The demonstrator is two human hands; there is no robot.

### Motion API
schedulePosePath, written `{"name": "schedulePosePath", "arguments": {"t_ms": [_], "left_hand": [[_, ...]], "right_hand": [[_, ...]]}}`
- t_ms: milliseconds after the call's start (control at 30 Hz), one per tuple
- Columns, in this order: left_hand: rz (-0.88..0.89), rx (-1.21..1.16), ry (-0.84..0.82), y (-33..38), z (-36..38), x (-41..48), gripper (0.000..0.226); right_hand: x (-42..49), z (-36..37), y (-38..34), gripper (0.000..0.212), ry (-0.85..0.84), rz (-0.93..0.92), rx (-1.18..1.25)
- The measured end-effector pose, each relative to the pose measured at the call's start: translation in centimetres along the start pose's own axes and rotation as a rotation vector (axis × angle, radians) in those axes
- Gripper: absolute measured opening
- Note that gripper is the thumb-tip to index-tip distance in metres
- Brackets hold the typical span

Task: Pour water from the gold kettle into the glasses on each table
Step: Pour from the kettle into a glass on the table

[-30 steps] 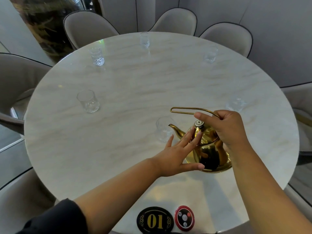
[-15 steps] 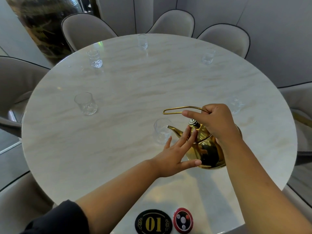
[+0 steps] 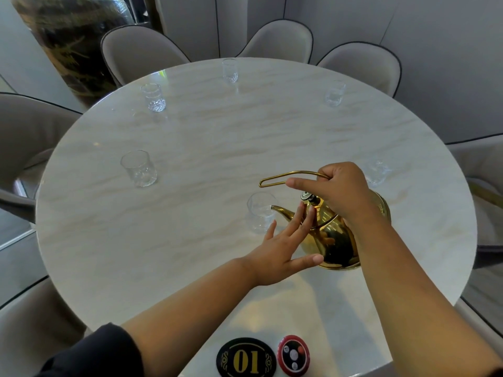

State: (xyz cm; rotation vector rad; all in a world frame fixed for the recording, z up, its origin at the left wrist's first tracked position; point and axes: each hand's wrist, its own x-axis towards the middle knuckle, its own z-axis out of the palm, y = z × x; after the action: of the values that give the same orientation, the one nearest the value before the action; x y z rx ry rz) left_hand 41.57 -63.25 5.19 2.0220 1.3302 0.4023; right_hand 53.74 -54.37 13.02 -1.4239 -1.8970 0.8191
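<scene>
Right hand point(image 3: 340, 191): curled round the thin handle point(image 3: 288, 176) of the gold kettle point(image 3: 334, 240), index finger stretched forward along it. A loose grip on so slim a wire loop could let the pot swing.
Left hand point(image 3: 280, 248): fingers straight and spread, fingertips point(image 3: 302, 206) resting on the kettle's shoulder by the lid knob point(image 3: 307, 196), thumb low against the body. If they slide off, the lid may drop as the tilt grows.
Gold kettle: near the desk's front right, leaning toward the nearest glass point(image 3: 260, 213). Whether its base touches the desk I cannot tell.
Spout point(image 3: 280, 210): tip at the glass's rim. A slight overshoot puts water on the marble, and a nudge could tip the glass.
Nearest glass: upright, just left of the spout. No stream shows and its level is unreadable.
Other glasses point(image 3: 139, 168): five more around the edge, well apart. The one behind the right hand point(image 3: 377, 171) is partly hidden, and a wrist could knock it.
Desk point(image 3: 190, 148): glossy marble, so spilled water would spread toward the number plaque point(image 3: 246, 359) and red disc point(image 3: 293, 355) at the near edge.
</scene>
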Motion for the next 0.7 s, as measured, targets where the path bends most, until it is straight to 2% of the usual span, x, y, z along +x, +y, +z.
{"name": "schedulePosePath", "arguments": {"t_ms": [700], "left_hand": [[-0.004, -0.040, 0.040, -0.5, 0.3, 0.1, 0.078]], "right_hand": [[0.4, 0.2, -1.1, 0.059, -0.050, -0.021, -0.033]]}}
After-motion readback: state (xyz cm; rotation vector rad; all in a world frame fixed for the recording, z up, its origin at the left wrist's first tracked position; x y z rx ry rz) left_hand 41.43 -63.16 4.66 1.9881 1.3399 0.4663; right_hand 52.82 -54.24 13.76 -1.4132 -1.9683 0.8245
